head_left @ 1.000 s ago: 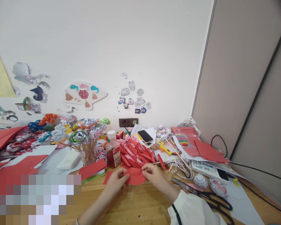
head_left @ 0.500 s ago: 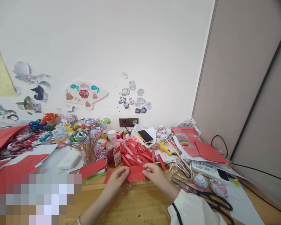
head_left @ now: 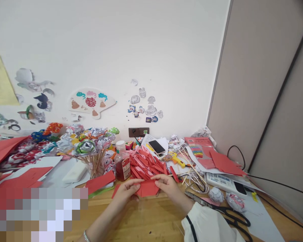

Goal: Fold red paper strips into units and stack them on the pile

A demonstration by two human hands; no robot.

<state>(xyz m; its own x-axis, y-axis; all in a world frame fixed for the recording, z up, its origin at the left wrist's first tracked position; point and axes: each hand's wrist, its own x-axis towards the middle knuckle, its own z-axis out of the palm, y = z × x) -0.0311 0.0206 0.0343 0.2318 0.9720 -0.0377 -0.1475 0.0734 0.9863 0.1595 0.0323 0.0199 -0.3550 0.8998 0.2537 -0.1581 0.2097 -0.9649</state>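
Note:
A small piece of red paper (head_left: pixel 148 189) is held between my two hands, just above the front of the wooden table. My left hand (head_left: pixel 128 191) pinches its left side, fingers along the top edge. On the right side, my right hand (head_left: pixel 166 187) grips it with thumb and fingers. Right behind the paper lies a heap of folded red and pink paper strips (head_left: pixel 146 164). More red paper (head_left: pixel 101 181) lies left of my left hand, by a bottle of reddish liquid (head_left: pixel 122 163).
Black-handled scissors (head_left: pixel 227 211) lie to the right, near crumpled paper balls (head_left: pixel 236 201) and a bead string (head_left: pixel 198 183). Behind are a yellow glue gun (head_left: pixel 177 160) and a phone (head_left: pixel 157 147). Sticks stand in a cup (head_left: pixel 94 168) at left, near paper flowers (head_left: pixel 85 147).
My fingers have shifted along the top edge of the red paper, and its front face now shows a little lower and wider. Both hands stay in nearly the same place.

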